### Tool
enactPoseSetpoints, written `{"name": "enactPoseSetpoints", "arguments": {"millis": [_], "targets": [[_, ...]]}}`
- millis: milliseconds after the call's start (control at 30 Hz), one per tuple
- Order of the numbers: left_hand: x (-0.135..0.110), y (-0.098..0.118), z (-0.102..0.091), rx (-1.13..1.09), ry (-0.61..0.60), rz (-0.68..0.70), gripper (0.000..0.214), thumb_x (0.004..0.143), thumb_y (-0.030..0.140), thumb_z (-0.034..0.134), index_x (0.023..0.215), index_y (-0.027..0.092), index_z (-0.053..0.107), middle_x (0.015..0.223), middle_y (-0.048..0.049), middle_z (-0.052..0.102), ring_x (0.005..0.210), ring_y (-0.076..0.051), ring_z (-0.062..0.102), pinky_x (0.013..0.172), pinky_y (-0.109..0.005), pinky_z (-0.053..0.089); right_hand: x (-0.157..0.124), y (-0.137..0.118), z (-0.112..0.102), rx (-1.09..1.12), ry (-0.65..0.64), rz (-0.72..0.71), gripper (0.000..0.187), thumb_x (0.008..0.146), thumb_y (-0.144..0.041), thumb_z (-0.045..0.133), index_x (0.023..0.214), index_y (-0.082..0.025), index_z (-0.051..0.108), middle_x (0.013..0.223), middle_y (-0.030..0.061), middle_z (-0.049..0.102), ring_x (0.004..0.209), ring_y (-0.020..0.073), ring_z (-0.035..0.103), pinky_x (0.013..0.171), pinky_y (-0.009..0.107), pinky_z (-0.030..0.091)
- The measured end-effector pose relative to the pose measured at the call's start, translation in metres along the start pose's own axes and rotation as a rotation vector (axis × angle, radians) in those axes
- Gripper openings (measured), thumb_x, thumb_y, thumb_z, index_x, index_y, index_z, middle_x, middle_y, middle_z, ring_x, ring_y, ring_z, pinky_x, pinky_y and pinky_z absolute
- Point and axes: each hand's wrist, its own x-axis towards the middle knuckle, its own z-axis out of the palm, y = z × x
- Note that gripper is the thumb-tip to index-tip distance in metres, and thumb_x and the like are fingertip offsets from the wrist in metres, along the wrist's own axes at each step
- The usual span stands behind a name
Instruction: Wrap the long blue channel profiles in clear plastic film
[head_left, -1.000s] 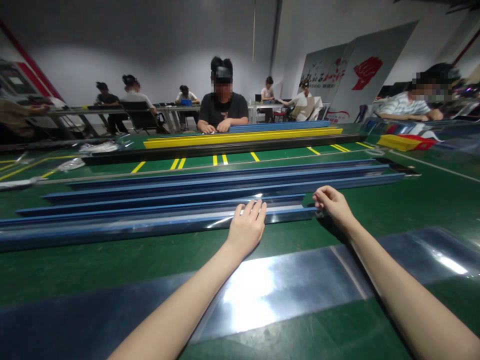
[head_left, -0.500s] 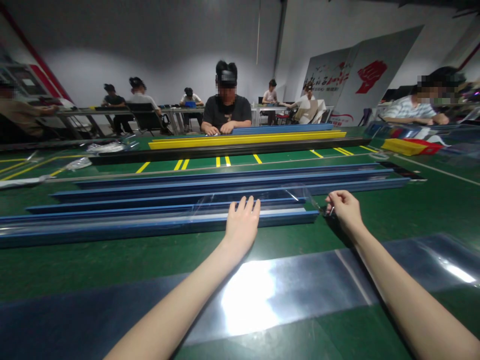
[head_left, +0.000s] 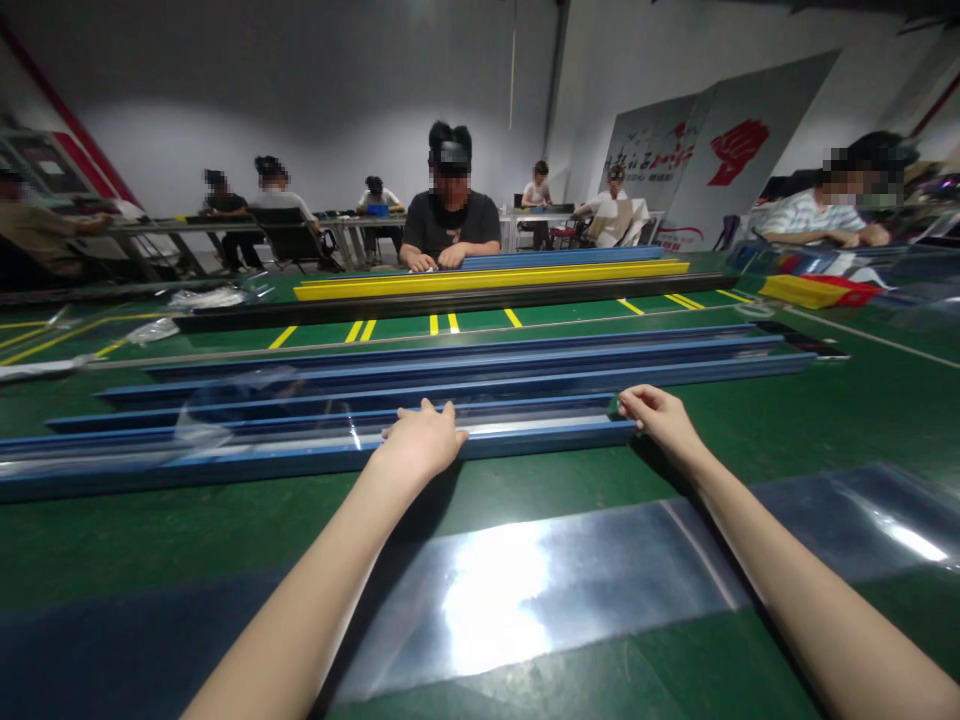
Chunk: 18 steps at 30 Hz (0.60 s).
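Several long blue strips lie side by side on the green table (head_left: 187, 530). My left hand (head_left: 421, 438) rests on the nearest blue strip (head_left: 262, 458), fingers curled over the clear film (head_left: 225, 420) that covers it. My right hand (head_left: 658, 415) is closed in a pinch at the strip's right end, where the film's edge lies; what it pinches is too small to make out. The film billows up loosely to the left of my left hand.
A wide clear plastic sheet (head_left: 562, 580) lies on the table under my forearms. Across the table a person in a black shirt (head_left: 450, 225) works on yellow and blue strips (head_left: 487, 280). Other people sit at tables behind and to the right.
My left hand has slid left along the nearest strip and its fingers have curled. The film has bunched up further left. My right hand has moved slightly left at the strip's end.
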Motion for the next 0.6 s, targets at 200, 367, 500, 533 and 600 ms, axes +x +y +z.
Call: {"name": "enactPoseSetpoints", "arguments": {"millis": [200,367,500,533,600], "targets": [[-0.005,0.017,-0.017,-0.025,-0.154,-0.021,0.077,0.077,0.066,0.034,0.125,0.007,0.042,0.128,-0.0267,0.04,0.113,-0.037,0.045,0.08,-0.041,0.043,-0.003,-0.001,0.004,-0.008,-0.041,0.002,0.034,0.063,-0.051,0.058,0.067,-0.018,0.054,0.058,0.0009,0.056,0.051,0.01,0.045,0.046,0.023,0.033],[-0.002,0.039,-0.009,-0.149,0.058,0.236,0.058,0.084,0.051,0.037,0.132,0.017,0.034,0.14,-0.0115,0.029,0.128,-0.028,0.026,0.097,-0.042,0.032,-0.003,-0.001,0.006,0.004,-0.027,-0.007,0.033,0.064,-0.05,0.058,0.066,-0.018,0.054,0.058,0.0008,0.056,0.052,0.0104,0.046,0.047,0.023,0.033],[0.001,0.045,0.004,-0.191,0.12,0.391,0.052,0.087,0.045,0.036,0.132,0.018,0.033,0.14,-0.0066,0.03,0.129,-0.022,0.024,0.101,-0.037,0.029,-0.004,-0.003,0.007,0.016,-0.027,-0.014,0.033,0.064,-0.05,0.058,0.065,-0.018,0.053,0.057,0.0003,0.055,0.051,0.01,0.045,0.048,0.023,0.033],[0.002,0.045,0.007,-0.181,0.129,0.402,0.051,0.087,0.043,0.037,0.131,0.019,0.034,0.139,-0.0059,0.032,0.129,-0.023,0.025,0.1,-0.037,0.03,-0.005,-0.003,0.007,0.019,-0.028,-0.012,0.033,0.064,-0.05,0.058,0.064,-0.018,0.053,0.057,0.0003,0.055,0.051,0.0099,0.045,0.048,0.023,0.033],[0.002,0.045,0.012,-0.145,0.158,0.412,0.047,0.087,0.04,0.038,0.129,0.02,0.037,0.138,-0.0049,0.035,0.127,-0.024,0.029,0.098,-0.038,0.032,-0.005,-0.004,0.007,0.023,-0.03,-0.003,0.034,0.063,-0.051,0.059,0.065,-0.017,0.054,0.057,0.0001,0.055,0.051,0.0095,0.044,0.047,0.023,0.033]]}}
